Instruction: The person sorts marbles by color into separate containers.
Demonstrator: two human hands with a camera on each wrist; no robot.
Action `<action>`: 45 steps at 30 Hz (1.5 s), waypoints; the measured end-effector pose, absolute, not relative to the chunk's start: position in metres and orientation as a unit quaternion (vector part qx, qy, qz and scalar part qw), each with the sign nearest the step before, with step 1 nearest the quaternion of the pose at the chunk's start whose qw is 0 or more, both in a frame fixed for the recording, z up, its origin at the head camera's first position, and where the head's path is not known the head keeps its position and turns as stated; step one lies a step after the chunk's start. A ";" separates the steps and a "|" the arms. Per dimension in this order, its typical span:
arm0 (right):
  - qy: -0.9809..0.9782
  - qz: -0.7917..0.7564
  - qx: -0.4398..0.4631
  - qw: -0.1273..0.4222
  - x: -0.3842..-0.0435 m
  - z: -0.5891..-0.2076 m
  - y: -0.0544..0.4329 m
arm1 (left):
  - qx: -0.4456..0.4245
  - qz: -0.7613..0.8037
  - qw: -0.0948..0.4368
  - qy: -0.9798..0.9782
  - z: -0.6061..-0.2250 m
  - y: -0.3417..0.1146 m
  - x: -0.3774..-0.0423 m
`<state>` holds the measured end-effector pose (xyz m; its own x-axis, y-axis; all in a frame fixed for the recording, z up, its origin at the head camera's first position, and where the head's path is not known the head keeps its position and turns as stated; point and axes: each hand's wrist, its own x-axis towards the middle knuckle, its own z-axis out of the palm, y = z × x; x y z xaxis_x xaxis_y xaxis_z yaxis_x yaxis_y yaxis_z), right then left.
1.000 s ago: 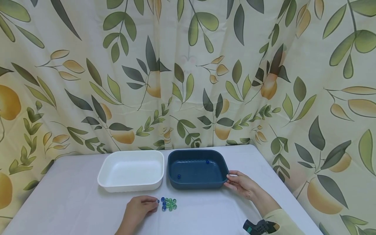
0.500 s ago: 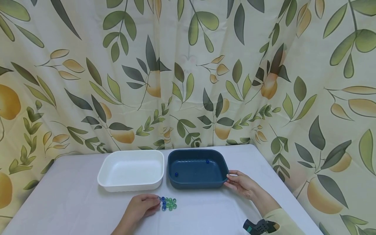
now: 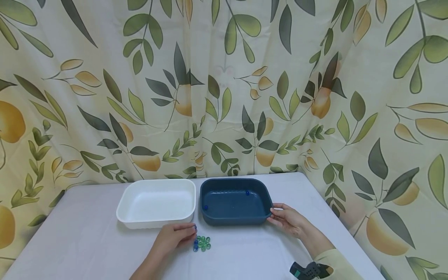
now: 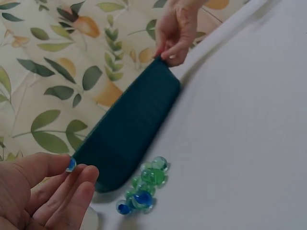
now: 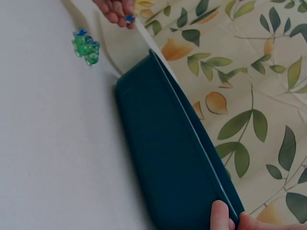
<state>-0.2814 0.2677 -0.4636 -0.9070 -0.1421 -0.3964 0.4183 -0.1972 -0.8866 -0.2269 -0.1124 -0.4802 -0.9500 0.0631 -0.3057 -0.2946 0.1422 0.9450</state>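
Note:
My left hand (image 3: 174, 237) pinches a blue glass marble (image 4: 71, 165) between thumb and fingertips, held just above the table in front of the gap between the two tubs. Right below it lies a cluster of glass marbles (image 3: 203, 244), mostly green with a few blue ones. With thumb and fingers, my right hand (image 3: 289, 221) grips the right end of the dark blue tub (image 3: 234, 221) at its rim. Inside that tub sit two blue marbles, one marble (image 3: 247, 193) toward the back right and another marble (image 3: 205, 208) near the left wall.
To the left of the dark tub stands a white tub (image 3: 157, 223), with a narrow gap between them. A white cloth covers the table (image 3: 87, 233). Behind the table hangs a leaf-and-fruit patterned curtain (image 3: 224, 97).
My left hand has risen away from the marble cluster toward the tubs, carrying a blue marble. One marble inside the dark tub has rolled left. The right hand stays put.

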 end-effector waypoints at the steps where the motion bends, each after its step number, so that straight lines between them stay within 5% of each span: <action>1: 0.606 -0.765 0.114 0.183 -0.281 -0.463 0.268 | -0.078 0.647 0.135 0.746 -0.478 -0.112 -0.228; 24: 0.609 -0.764 0.110 0.182 -0.281 -0.464 0.268 | -0.068 0.635 0.115 0.761 -0.426 -0.088 -0.282; 45: 0.617 -0.758 0.109 0.178 -0.283 -0.466 0.269 | -0.111 0.621 0.132 0.765 -0.425 -0.077 -0.322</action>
<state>-0.2831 0.2689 -0.4664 -0.9124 -0.1354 -0.3862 0.4057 -0.1744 -0.8972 -0.3216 -0.0766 -0.4255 -0.9403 -0.0052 -0.3403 -0.3341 0.2052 0.9199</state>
